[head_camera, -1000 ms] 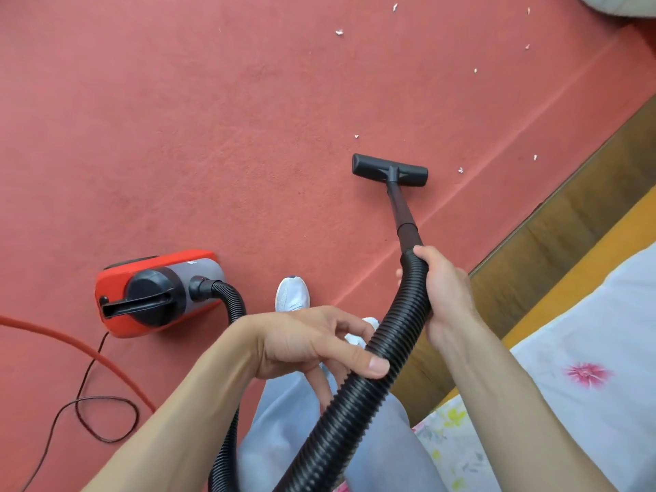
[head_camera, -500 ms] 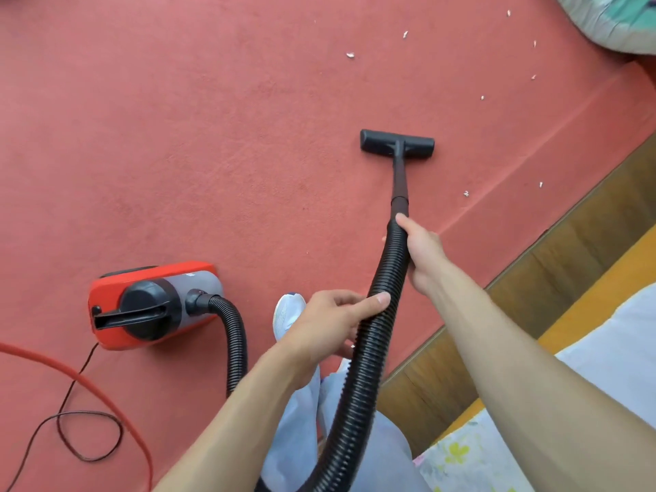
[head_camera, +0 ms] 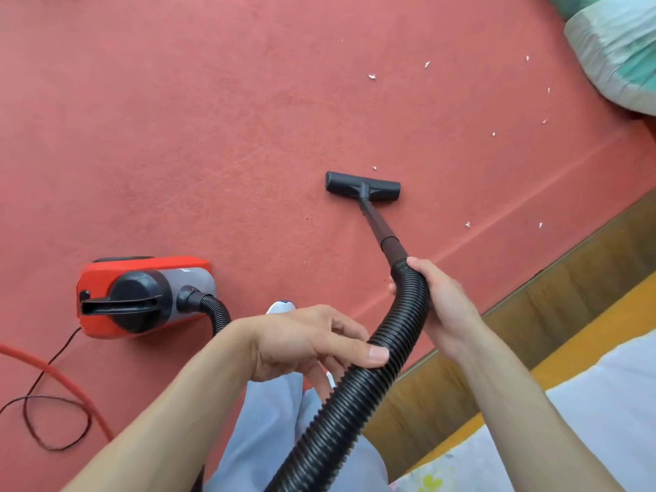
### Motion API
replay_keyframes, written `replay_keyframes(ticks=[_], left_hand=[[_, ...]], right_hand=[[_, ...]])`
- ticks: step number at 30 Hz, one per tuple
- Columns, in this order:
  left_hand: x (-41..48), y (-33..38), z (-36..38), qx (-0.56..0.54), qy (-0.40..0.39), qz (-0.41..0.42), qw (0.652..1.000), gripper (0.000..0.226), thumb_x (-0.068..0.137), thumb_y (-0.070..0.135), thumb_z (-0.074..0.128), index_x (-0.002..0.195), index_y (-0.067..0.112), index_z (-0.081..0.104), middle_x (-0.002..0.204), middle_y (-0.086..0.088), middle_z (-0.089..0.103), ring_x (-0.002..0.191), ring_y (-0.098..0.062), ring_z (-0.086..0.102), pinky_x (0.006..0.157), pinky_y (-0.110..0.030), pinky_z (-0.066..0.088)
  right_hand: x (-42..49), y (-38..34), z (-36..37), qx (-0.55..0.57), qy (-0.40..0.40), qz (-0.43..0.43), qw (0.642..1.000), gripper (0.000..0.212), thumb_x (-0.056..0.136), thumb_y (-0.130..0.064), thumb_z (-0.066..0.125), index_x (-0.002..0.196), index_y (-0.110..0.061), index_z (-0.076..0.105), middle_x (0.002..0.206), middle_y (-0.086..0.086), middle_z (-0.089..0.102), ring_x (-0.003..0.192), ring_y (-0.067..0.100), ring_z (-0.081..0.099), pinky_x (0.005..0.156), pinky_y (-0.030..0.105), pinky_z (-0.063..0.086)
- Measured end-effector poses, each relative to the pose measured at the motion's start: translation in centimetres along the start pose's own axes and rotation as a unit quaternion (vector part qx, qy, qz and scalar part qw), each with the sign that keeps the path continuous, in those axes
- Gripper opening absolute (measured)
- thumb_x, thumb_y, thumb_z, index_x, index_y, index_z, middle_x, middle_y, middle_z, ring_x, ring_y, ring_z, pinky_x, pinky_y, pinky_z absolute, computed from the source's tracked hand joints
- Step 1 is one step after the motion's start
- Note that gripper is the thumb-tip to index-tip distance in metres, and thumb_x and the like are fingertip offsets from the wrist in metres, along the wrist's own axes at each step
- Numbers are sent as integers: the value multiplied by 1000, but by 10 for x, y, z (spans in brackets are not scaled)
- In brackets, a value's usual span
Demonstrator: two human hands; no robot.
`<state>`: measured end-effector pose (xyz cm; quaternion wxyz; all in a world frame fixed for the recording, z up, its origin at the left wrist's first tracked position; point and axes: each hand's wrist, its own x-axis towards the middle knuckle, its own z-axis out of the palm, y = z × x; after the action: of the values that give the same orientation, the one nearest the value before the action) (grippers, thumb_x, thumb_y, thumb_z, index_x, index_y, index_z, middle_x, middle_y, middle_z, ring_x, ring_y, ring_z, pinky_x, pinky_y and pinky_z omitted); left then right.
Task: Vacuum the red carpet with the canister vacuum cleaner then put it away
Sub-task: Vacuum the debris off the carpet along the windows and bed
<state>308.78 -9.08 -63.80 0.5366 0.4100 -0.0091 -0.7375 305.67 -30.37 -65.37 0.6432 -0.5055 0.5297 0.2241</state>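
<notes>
The red carpet (head_camera: 213,118) fills most of the view, with several small white scraps (head_camera: 371,77) scattered at the upper right. A red and grey canister vacuum (head_camera: 142,300) sits on it at the left. Its black ribbed hose (head_camera: 358,395) runs up to a black wand and flat floor nozzle (head_camera: 362,186) that lies on the carpet at centre. My right hand (head_camera: 440,307) grips the hose where it meets the wand. My left hand (head_camera: 312,340) holds the hose lower down, thumb laid over the ribs.
A wooden bed frame (head_camera: 553,314) with a yellow edge and a floral sheet (head_camera: 603,403) runs along the right. A bundled cloth (head_camera: 617,55) lies at the top right. A black power cord (head_camera: 46,420) and an orange cable (head_camera: 53,374) loop at the lower left. My white shoe (head_camera: 280,307) stands beside the canister.
The nozzle went forward over the carpet half a second ago and has now come back toward me. Both hands drew back with the hose. The canister has stayed in place.
</notes>
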Motion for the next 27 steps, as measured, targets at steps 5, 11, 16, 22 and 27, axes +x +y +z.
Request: replay_keyframes(ticks=[5,11,16,22,27], left_hand=[[13,-15,2,-50,131,8,990,25,91,41,70,85,16,70,84,-6,66,73,-18,59,64,-22,51],[28,-25,15,-140,234,16,962,28,92,36,66,101,9,65,82,-15,63,68,-27,65,70,-35,57],[6,-9,31,-170,227,13,959,28,96,31,61,105,5,55,79,-22,54,51,-31,64,51,-32,56],[-58,54,48,-62,244,30,967,26,94,28,63,95,2,60,71,-17,63,53,-29,62,48,-32,53],[-111,120,95,59,289,76,952,35,89,40,72,93,5,68,73,-17,70,54,-29,66,54,-34,57]], right_hand=[[49,4,27,8,28,-12,999,25,91,-25,64,98,-1,66,80,14,65,64,20,60,61,30,51],[81,7,45,-2,15,-9,1000,19,95,-21,57,99,-3,60,82,15,65,62,23,62,52,26,52],[57,-5,25,60,-6,11,998,24,95,-15,59,107,5,59,84,17,63,65,22,61,57,30,53],[-5,-49,22,66,-34,69,995,27,93,-23,60,112,-4,58,79,13,65,65,23,61,64,33,51],[-86,-115,12,58,-72,57,994,25,95,-29,54,117,-18,57,83,6,55,64,16,45,57,26,35]])
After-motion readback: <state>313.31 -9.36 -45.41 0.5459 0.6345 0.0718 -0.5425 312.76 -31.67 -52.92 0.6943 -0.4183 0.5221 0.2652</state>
